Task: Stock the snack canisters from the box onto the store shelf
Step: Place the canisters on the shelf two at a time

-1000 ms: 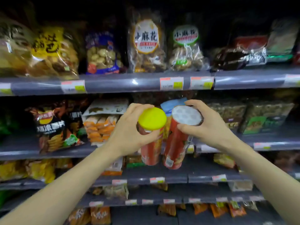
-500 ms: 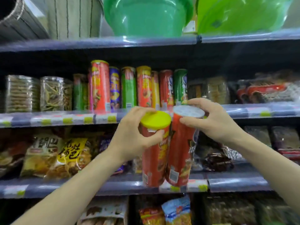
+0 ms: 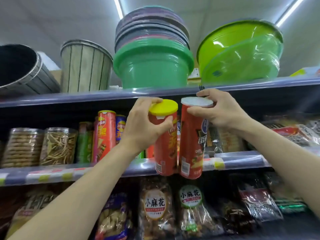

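Left hand: the left hand (image 3: 143, 125) is raised in front of the shelf, its fingers curled tight around the upper end of a red can with a yellow lid (image 3: 165, 141), thumb across the front just under the lid and fingertips over the lid's far edge.
Right hand: the right hand (image 3: 220, 111) grips the top of a red can with a white lid (image 3: 193, 144), thumb pressed on the can's side below the lid, the other fingers arched over the lid's back rim.
Cans in hand: both hang upright in the air, side by side and touching or nearly so; their lower ends overlap the front rail of the can shelf (image 3: 242, 160), in front of it and not resting on it.
Can shelf: a row of upright cans (image 3: 105, 135) in red, blue and green stands to the left of the hands; two clear jars of snacks (image 3: 41, 146) sit further left, and dark snack packs lie to the right.
Top shelf: a stack of green basins (image 3: 152, 66), a lime green basin (image 3: 242, 52) tilted on its edge, and a striped bin (image 3: 86, 66).
Lower shelf: bagged snacks (image 3: 155, 205) with round labels.
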{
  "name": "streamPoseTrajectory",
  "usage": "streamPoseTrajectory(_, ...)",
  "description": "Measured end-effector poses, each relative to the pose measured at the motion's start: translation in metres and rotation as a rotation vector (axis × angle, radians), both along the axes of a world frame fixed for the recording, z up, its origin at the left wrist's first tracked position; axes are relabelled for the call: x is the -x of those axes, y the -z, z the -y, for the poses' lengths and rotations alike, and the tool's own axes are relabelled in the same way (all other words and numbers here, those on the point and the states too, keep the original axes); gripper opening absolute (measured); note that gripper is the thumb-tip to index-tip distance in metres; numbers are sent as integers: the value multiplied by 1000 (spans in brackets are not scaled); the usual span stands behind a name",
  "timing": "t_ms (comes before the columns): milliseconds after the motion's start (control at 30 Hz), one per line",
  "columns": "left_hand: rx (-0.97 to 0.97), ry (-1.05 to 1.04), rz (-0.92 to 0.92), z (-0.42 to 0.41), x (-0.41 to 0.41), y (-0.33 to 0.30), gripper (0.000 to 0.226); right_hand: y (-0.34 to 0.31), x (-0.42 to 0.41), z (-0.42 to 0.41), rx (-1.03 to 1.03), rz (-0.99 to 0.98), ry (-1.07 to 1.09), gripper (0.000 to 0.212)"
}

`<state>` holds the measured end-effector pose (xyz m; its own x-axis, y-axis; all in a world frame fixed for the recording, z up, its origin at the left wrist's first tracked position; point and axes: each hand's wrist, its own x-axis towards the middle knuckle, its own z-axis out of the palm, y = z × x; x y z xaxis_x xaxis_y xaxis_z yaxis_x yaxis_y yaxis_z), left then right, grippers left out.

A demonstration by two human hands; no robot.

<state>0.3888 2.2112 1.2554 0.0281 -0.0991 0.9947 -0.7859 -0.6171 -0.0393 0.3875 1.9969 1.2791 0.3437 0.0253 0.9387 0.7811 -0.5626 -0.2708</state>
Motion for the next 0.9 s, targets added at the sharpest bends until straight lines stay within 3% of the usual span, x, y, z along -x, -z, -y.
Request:
streamPoseTrajectory(633, 28, -25, 99, 29, -71, -35, 49, -25, -53, 1, -111, 148, 61, 63)
streamPoseTrajectory(900, 28, -18, 2, 33, -112, -24, 49, -11, -98, 4, -109, 87, 46, 64)
